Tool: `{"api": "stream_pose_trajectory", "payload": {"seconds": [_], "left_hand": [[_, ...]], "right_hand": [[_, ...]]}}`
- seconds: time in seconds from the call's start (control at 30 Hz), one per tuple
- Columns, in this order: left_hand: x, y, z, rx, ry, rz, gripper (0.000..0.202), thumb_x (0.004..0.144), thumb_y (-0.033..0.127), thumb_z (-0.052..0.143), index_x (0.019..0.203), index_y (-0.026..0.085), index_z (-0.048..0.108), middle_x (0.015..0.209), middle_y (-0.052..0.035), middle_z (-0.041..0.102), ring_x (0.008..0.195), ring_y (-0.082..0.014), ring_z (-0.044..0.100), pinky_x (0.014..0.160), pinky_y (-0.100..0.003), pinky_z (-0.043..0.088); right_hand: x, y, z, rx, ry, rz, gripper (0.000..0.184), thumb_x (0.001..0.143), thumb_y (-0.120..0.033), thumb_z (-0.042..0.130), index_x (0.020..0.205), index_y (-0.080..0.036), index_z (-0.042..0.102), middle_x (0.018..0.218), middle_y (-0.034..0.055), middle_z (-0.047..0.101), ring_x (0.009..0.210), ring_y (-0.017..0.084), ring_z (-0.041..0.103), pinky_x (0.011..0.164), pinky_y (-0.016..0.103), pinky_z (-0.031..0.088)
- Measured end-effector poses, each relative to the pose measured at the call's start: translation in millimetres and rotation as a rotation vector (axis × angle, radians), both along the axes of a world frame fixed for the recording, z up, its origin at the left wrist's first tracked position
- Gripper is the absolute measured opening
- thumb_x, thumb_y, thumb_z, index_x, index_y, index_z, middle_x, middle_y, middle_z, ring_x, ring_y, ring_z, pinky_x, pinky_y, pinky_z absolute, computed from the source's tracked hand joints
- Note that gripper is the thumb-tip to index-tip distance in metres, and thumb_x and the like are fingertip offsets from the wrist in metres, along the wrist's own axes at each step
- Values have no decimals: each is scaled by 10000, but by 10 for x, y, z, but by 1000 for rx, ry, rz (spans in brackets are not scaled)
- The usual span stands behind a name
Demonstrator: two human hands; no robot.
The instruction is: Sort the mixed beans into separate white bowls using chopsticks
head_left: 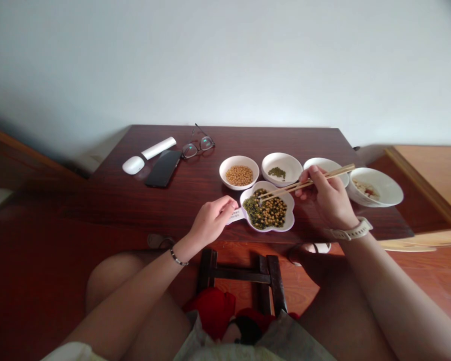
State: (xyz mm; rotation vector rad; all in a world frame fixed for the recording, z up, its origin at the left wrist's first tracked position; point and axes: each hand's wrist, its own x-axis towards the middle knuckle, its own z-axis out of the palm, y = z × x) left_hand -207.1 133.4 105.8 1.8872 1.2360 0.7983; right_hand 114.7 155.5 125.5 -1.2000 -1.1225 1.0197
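Note:
My left hand (pixel 212 219) is closed around the handle of a white flower-shaped dish (pixel 291 213) near the table's front edge. Mixed beans (pixel 270 213) lie in the dish: yellow soybeans, black beans and small green beans. In my right hand (pixel 328 193) is a pair of chopsticks (pixel 293 186), their tips down among the beans. Behind the dish stand a white bowl (pixel 222 176) of soybeans (pixel 239 175) and a white bowl (pixel 293 163) with a small heap of green beans (pixel 277 173). My right hand partly covers another white bowl (pixel 323 164).
At the right stands a larger white bowl (pixel 393 193) with pale and reddish pieces in it. Eyeglasses (pixel 199 147), a black phone (pixel 163 169) and a white device with a rounded head (pixel 150 154) lie on the left of the dark wooden table (pixel 225 135). A wall rises behind.

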Motion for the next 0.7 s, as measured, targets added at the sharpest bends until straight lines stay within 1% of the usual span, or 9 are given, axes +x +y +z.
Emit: {"api": "stream_pose_trajectory", "payload": {"seconds": [0.1, 0.3, 0.5, 0.7], "left_hand": [[1, -2, 5, -5, -3, 2, 382, 1177, 449, 525, 1026, 200, 772, 972, -38, 837, 841, -190, 739, 759, -284, 472], [-1, 4, -8, -5, -7, -1, 397, 1180, 461, 516, 1025, 200, 772, 964, -39, 830, 843, -191, 735, 762, -290, 476], [-1, 7, -15, 4, -4, -2, 400, 1179, 465, 523, 1022, 195, 772, 937, -33, 821, 820, -181, 725, 741, -282, 464], [0, 6, -16, 5, -7, -1, 397, 1180, 463, 527, 1017, 194, 770, 941, -28, 822, 821, -177, 725, 746, -280, 465]], "right_hand": [[-56, -10, -1, -26, 6, 2, 499, 1000, -704, 779, 839, -234, 734, 676, 25, 704, 573, 148, 659, 500, 236, 546], [-94, 9, -16, -10, 2, 9, 517, 952, -728, 821, 834, -233, 730, 734, 11, 677, 587, 149, 671, 486, 247, 549], [-83, 26, -25, -28, -5, 0, 503, 979, -715, 796, 842, -235, 739, 686, 20, 693, 584, 161, 672, 494, 253, 545], [-56, 21, -33, -41, 10, -6, 479, 980, -699, 805, 838, -246, 746, 690, 28, 696, 596, 169, 677, 493, 257, 546]]}}
